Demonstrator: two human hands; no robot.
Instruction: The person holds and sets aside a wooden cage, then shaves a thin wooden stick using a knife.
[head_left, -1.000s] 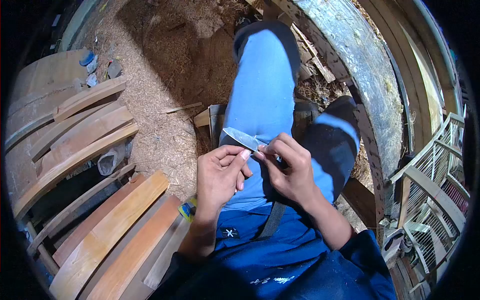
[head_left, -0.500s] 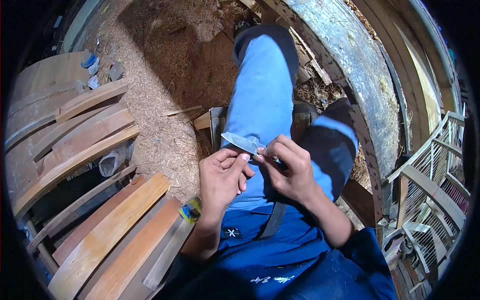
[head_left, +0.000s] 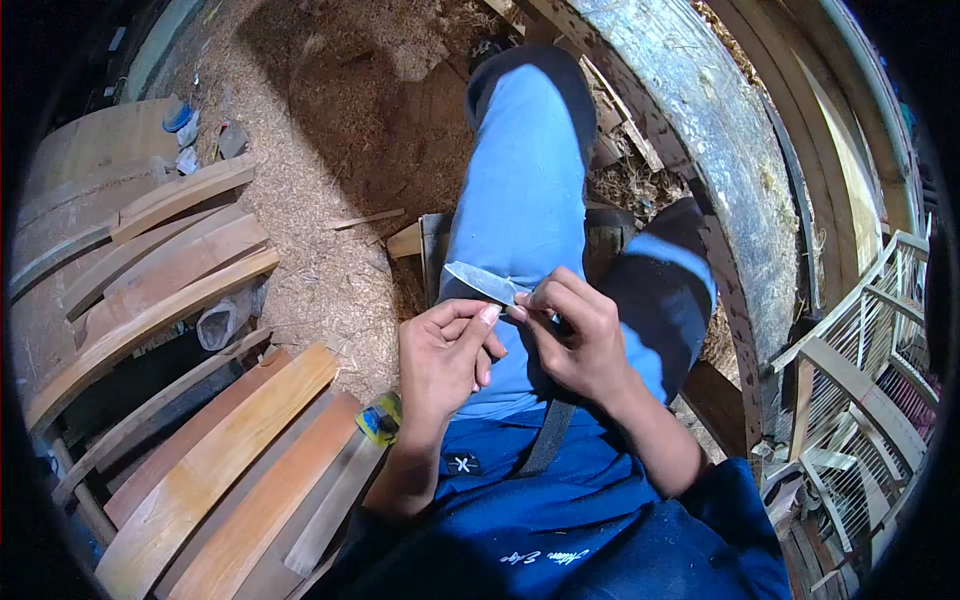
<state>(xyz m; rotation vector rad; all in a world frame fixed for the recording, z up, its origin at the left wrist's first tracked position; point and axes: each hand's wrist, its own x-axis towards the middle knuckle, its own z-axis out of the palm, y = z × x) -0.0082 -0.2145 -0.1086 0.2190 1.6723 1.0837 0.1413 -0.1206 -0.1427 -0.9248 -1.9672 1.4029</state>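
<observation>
Blade [head_left: 480,281], probably a knife's, in left hand [head_left: 440,360] and right hand [head_left: 578,335]

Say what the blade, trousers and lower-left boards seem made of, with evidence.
Blade: likely metal; thin, grey, dull sheen. Trousers: cloth, possibly denim; matte blue, soft folds. Lower-left boards: wood, apparently smoothed; streaky grain, yellowish and orange-brown faces.

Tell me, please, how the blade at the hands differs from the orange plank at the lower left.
The blade is grey, whereas the orange plank is warm-coloured wood. The blade tapers to a point; the plank's upper end is blunt. The blade is much smaller than the plank. The right hand has its grip at the blade's base, while neither hand is on the plank. Both are longer than wide.
</observation>
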